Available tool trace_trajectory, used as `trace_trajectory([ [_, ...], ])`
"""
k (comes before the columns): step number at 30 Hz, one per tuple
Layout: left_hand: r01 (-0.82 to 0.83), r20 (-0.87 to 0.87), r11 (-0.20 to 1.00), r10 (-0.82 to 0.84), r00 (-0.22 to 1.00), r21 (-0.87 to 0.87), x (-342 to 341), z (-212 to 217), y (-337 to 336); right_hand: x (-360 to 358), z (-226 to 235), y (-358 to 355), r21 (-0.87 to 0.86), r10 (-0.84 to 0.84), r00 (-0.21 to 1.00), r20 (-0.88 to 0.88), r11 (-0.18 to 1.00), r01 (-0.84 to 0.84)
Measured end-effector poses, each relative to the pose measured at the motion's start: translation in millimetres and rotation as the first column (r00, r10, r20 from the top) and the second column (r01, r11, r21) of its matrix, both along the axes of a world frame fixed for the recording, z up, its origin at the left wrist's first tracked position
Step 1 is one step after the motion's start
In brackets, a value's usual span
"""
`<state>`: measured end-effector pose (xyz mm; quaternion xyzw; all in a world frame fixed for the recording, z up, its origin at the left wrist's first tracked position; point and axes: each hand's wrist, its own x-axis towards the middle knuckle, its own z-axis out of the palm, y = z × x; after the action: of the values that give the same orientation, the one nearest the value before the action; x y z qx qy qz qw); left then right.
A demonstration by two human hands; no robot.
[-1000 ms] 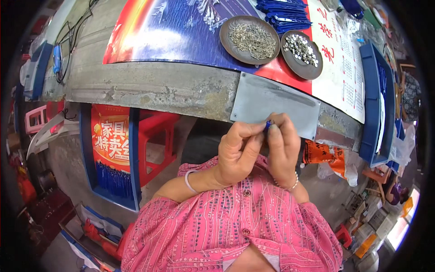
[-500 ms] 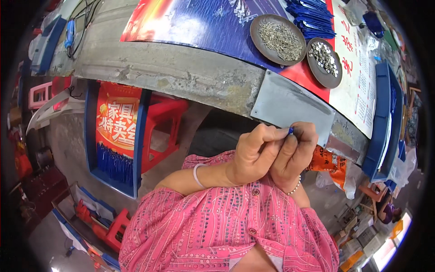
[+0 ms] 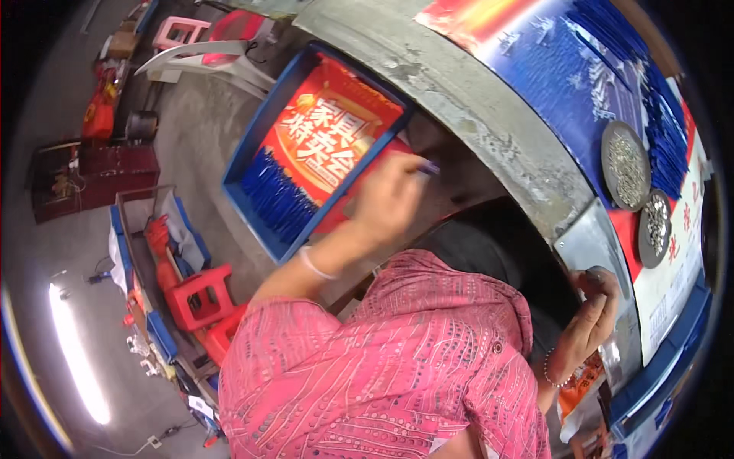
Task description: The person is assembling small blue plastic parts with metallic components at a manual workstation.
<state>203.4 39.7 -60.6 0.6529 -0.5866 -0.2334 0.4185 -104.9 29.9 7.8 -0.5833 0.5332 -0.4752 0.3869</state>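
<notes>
My left hand (image 3: 391, 199), blurred by motion, is closed on a thin dark-blue piece (image 3: 430, 167) that sticks out past its fingertips. It is just right of a blue tray (image 3: 232, 182), which has a red printed sheet and a row of thin blue pieces (image 3: 277, 195) inside. Over by the bench's metal plate (image 3: 595, 243), my right hand (image 3: 592, 317) has its fingers curled together; anything between them is hidden. Small silvery pins fill one dark dish (image 3: 627, 167) on the bench, and tiny metal parts lie in a smaller dish (image 3: 655, 228).
Piles of blue pieces (image 3: 667, 126) lie on the printed bench cover beyond the dishes. The concrete bench edge (image 3: 489, 138) curves between my hands. Another blue tray (image 3: 665, 359) stands at the right. Red stools (image 3: 200, 297) and a pale curved chair part (image 3: 191, 50) stand at left.
My hands have come apart from their pinch over the metal plate. The left has swung leftward to the tray with the blue piece; the right stays by the plate. The view has turned left.
</notes>
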Motion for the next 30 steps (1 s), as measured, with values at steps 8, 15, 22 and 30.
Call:
trace_trajectory([
  [8,-0.318,0.584,0.946,0.224,0.780,0.061,216,-38,105,30,16,-18,0.038,0.334,0.933,-0.136,0.943,-0.332],
  [15,-0.375,0.582,0.920,0.247,0.775,0.109,230,-45,132,27,21,-14,0.121,0.353,0.912,-0.210,0.935,-0.334],
  [22,-0.264,0.537,0.961,0.266,0.801,-0.083,173,10,42,-6,30,-16,-0.020,0.264,0.924,-0.277,0.960,-0.281],
  [30,0.517,0.324,0.839,-0.449,0.833,-0.169,-37,93,-145,-40,6,-16,-0.220,-0.063,0.924,-0.377,0.975,-0.023],
])
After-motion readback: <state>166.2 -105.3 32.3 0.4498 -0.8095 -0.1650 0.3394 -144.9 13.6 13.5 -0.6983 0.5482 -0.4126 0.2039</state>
